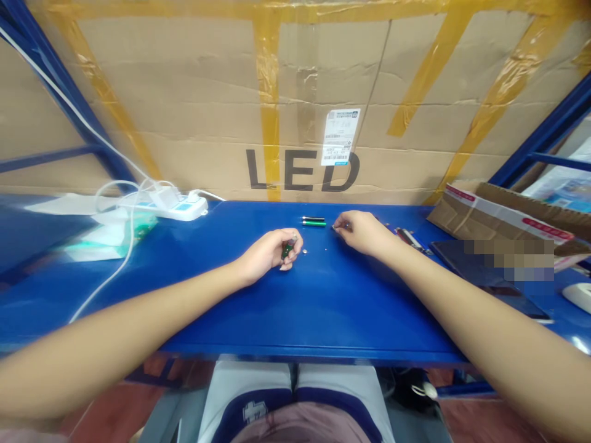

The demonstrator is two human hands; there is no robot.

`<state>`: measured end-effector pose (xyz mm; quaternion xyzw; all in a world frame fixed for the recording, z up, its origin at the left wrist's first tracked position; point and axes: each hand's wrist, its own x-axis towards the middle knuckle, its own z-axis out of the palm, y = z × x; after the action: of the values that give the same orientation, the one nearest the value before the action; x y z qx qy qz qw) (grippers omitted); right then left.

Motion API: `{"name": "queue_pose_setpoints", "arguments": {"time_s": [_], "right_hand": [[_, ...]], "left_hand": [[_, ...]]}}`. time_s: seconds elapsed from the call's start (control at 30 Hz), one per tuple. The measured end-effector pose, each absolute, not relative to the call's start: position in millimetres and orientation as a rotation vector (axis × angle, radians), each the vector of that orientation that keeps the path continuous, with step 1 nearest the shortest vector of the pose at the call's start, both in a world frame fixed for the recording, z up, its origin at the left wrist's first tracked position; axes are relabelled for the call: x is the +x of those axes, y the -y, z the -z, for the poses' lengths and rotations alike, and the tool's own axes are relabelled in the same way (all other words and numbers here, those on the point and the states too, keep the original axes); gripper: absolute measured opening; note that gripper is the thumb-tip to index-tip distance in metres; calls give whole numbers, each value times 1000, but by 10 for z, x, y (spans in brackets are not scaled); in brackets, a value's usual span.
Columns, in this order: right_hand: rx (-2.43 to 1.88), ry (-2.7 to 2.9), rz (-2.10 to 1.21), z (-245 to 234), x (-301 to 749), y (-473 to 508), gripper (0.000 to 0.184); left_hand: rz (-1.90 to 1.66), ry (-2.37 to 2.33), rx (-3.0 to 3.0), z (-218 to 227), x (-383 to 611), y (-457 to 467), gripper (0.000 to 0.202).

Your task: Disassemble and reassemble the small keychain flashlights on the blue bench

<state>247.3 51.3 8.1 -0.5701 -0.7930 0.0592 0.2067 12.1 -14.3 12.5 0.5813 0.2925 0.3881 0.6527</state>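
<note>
My left hand [275,249] rests on the blue table [323,307] with its fingers curled round a small green cylinder with a metal tip [287,248]. My right hand [359,230] lies further right and back, its fingertips pinched on a tiny dark part [334,227]. Between and behind the hands lie two slim pen-like pieces, one black and one green [314,221]. A small round silver piece [305,251] and another tiny speck [325,249] sit on the table near my left hand.
A white power strip [178,206] with plugs and trailing white cables sits at the back left. A cardboard wall marked LED [302,171] closes the back. An open carton [498,221], a dark flat tablet [480,264] and metal clips [409,237] lie at the right.
</note>
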Motion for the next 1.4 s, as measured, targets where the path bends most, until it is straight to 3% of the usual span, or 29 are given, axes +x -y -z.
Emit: {"name": "queue_pose_setpoints", "arguments": {"time_s": [0.07, 0.27, 0.63, 1.03, 1.4], "right_hand": [[-1484, 2133, -249, -107, 2447, -474, 9], [-1135, 1720, -969, -193, 2262, -286, 14], [-864, 1351, -1552, -271, 2114, -58, 22], [-821, 1335, -1716, -307, 2137, 5, 19], [-909, 1275, -1431, -320, 2214, -121, 29]], "left_hand": [[-876, -659, 1304, -118, 116, 136, 28], [-835, -624, 1282, -103, 91, 116, 26], [-719, -610, 1255, -63, 77, 119, 32], [-765, -579, 1209, -74, 71, 122, 33], [-1164, -698, 1161, -127, 62, 80, 33]]}}
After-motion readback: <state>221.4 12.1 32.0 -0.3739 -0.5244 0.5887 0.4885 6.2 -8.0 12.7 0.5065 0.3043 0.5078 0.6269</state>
